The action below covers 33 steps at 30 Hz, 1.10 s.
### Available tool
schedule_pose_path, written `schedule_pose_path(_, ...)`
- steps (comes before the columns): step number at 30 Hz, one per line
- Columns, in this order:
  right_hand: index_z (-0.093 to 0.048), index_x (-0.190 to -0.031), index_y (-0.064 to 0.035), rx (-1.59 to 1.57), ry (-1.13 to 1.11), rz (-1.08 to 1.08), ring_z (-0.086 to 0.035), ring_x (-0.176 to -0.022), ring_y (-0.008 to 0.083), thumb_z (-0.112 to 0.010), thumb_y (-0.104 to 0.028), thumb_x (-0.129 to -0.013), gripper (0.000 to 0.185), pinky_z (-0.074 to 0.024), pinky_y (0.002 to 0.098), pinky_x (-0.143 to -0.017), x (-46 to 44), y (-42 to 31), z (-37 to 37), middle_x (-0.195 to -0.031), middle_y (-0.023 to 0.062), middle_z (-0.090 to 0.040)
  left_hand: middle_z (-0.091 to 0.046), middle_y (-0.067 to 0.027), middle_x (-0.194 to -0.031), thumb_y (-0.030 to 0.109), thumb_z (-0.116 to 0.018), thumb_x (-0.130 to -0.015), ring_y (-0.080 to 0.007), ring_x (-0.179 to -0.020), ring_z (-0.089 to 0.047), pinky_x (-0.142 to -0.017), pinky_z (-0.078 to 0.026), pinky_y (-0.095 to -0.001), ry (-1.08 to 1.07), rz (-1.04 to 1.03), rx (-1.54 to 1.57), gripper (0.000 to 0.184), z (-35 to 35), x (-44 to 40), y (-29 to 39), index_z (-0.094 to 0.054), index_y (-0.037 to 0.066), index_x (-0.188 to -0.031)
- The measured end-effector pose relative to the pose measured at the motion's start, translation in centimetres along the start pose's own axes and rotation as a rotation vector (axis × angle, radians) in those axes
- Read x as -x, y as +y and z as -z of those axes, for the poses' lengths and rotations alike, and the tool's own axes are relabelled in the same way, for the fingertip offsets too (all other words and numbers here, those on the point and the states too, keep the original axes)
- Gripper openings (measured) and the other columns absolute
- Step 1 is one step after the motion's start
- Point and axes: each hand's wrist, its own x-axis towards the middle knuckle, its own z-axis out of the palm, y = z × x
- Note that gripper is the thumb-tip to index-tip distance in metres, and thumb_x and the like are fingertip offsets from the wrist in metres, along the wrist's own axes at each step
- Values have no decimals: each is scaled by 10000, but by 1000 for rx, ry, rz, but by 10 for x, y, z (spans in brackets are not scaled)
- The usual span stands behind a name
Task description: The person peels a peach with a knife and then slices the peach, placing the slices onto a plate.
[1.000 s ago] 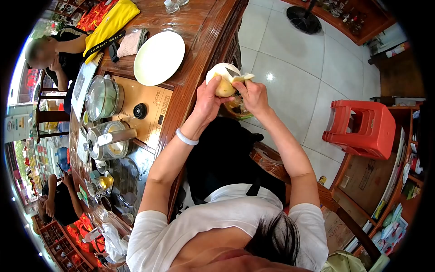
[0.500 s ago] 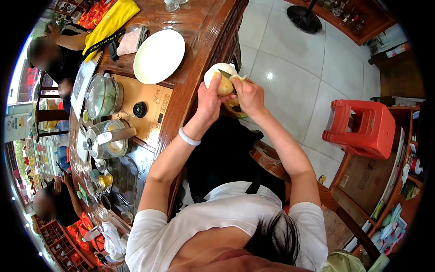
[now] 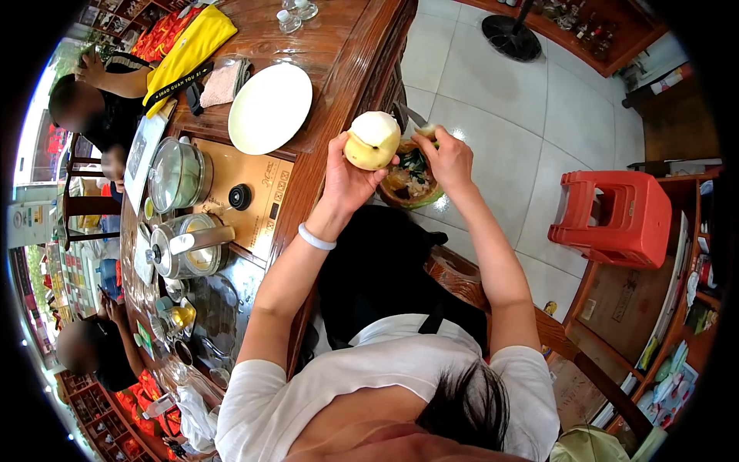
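My left hand [image 3: 348, 183] grips a partly peeled pear [image 3: 373, 137]. White flesh shows on its top, while yellow skin still covers the lower side around a dark dimple. To the right, my right hand [image 3: 448, 162] is closed around a knife [image 3: 416, 117], its blade pointing up and left, apart from the fruit. The handle is hidden by my fingers. A bit of peel [image 3: 431, 132] sits by the thumb and blade. Below both hands stands a waste bin [image 3: 422, 203] with scraps and green leaves inside.
Left is a wooden table [image 3: 339, 58] with a white plate [image 3: 269, 108], a glass pot [image 3: 175, 173], a glass kettle [image 3: 185, 250] and tea things. Two people sit across it. A red stool [image 3: 612, 219] stands right, a black round stand base [image 3: 511, 38] on the tiled floor.
The knife and my right hand have moved away from the pear to the right, over the bin. My left hand has turned the pear, showing more white flesh.
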Motion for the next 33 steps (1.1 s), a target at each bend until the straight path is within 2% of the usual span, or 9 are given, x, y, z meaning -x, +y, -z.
schedule_pose_path(6, -544, -778, -19, -28, -117, -20, -615, -618, 263, -665, -401, -757, 402, -448, 375, -535, -4, -5, 8, -661, 108, -597, -563, -176, -1006, 510, -376, -845, -285, -764, -588, -507, -518, -247, -11, 100, 94, 607, 2, -2, 0, -446, 21, -1197)
schedule_pose_path(8, -540, -754, -8, -392, -193, -54, -610, -601, 261, -637, -439, -775, 442, -450, 374, -546, -5, -3, 7, -609, 114, -571, -563, -175, -992, 518, -366, -844, -276, -733, -578, -485, -503, -241, -23, 122, 119, 609, 0, -1, 1, -449, 27, -1194)
schedule_pose_path(12, -542, -743, -1, -459, -265, 60, -595, -573, 271, -611, -484, -782, 489, -442, 366, -535, 1, -11, 4, -587, 129, -558, -565, -160, -986, 525, -352, -842, -260, -691, -558, -458, -475, -229, -38, 146, 107, 591, -1, 0, 0, -465, 47, -1169)
schedule_pose_path(14, -571, -791, 20, -366, -283, 100, -560, -567, 184, -611, -467, -794, 488, -437, 302, -547, -1, -15, 5, -647, 105, -591, -566, -154, -987, 524, -355, -841, -258, -688, -559, -457, -475, -227, -20, 146, 86, 583, -1, 1, -1, -469, 51, -1161)
schedule_pose_path(15, -571, -791, 20, -366, -283, 100, -560, -567, 184, -611, -467, -794, 488, -437, 302, -547, -1, -15, 5, -647, 105, -591, -570, -148, -983, 529, -357, -841, -257, -681, -562, -457, -475, -225, -11, 149, 78, 584, -1, 1, -1, -472, 51, -1156)
schedule_pose_path(17, -565, -740, 5, -373, -207, 143, -561, -499, 273, -609, -503, -773, 512, -423, 341, -495, 0, -16, 4, -555, 150, -541, -573, -142, -979, 533, -360, -840, -256, -675, -566, -457, -475, -222, -2, 150, 70, 585, -3, 1, -1, -475, 51, -1151)
schedule_pose_path(20, -576, -695, 19, -462, -262, 47, -540, -469, 259, -588, -482, -800, 512, -414, 333, -477, 1, -18, 7, -515, 140, -521, -558, -146, -963, 567, -360, -834, -235, -668, -543, -426, -446, -200, 73, 104, -24, 641, -10, 3, -3, -467, 24, -1158)
schedule_pose_path(26, -601, -644, 24, -602, -303, -15, -527, -449, 254, -540, -448, -847, 517, -407, 329, -461, 7, -18, 1, -496, 137, -508, -571, -136, -968, 565, -350, -850, -221, -681, -576, -442, -485, -205, 74, 71, -101, 634, -11, 3, -4, -468, 22, -1156)
schedule_pose_path(33, -561, -637, 13, -375, -149, 125, -550, -464, 293, -529, -456, -849, 516, -423, 359, -465, 7, -19, -2, -488, 149, -505, -588, -131, -943, 552, -350, -862, -215, -682, -590, -495, -511, -223, 99, 17, -120, 611, -14, 3, -6, -477, 23, -1140)
